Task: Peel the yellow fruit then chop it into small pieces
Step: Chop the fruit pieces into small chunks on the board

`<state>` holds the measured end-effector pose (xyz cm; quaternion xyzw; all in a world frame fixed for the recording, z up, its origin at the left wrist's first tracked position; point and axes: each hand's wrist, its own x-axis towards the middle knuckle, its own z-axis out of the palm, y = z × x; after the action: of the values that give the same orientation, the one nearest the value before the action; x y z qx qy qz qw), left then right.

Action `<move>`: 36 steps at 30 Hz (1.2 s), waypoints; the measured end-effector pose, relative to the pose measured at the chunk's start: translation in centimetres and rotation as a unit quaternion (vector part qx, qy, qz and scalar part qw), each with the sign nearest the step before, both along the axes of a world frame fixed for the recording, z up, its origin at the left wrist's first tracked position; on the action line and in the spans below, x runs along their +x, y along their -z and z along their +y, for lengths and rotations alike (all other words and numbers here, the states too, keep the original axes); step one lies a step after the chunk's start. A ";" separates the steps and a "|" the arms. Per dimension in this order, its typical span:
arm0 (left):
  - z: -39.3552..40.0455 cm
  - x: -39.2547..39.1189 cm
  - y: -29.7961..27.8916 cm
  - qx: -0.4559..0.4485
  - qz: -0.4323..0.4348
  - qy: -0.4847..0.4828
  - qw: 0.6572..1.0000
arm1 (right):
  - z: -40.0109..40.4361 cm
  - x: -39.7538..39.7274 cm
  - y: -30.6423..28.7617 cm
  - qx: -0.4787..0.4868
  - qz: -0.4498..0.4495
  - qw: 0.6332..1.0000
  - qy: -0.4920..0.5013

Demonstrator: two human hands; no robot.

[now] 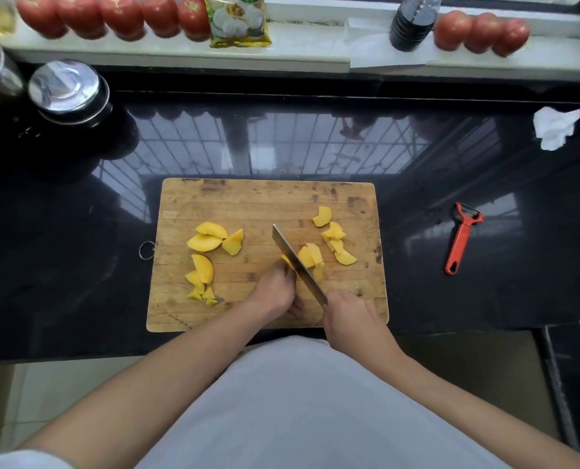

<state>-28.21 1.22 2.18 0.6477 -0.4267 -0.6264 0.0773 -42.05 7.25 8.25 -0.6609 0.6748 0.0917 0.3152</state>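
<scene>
A worn wooden cutting board lies on the black counter. Peeled yellow fruit wedges sit at its left, smaller cut pieces at its right. My right hand grips the handle of a knife, whose blade slants across the board's middle. My left hand, fingers curled, holds a yellow fruit piece against the blade's left side. More cut fruit lies just right of the blade.
An orange peeler lies on the counter right of the board. A crumpled white tissue is at far right, lidded pots at far left. Tomatoes, a packet and a dark bottle line the sill.
</scene>
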 end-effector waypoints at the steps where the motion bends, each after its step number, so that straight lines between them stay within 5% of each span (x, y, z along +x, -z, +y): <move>1: 0.0 0.0 0.0 0.002 -0.002 0.001 1.000 | 0.0 0.0 -0.1 0.004 0.004 1.000 -0.003; 15: -0.1 -0.1 0.4 0.000 0.000 0.000 1.000 | 0.2 -0.5 0.3 0.059 0.041 0.997 -0.022; 36: -0.4 -0.2 0.1 0.025 -0.007 -0.016 1.000 | -2.5 1.9 2.0 0.014 0.003 1.000 -0.021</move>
<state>-28.36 0.79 2.08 0.6604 -0.4010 -0.6312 0.0678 -40.14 4.70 6.21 -0.6700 0.6604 0.1097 0.3209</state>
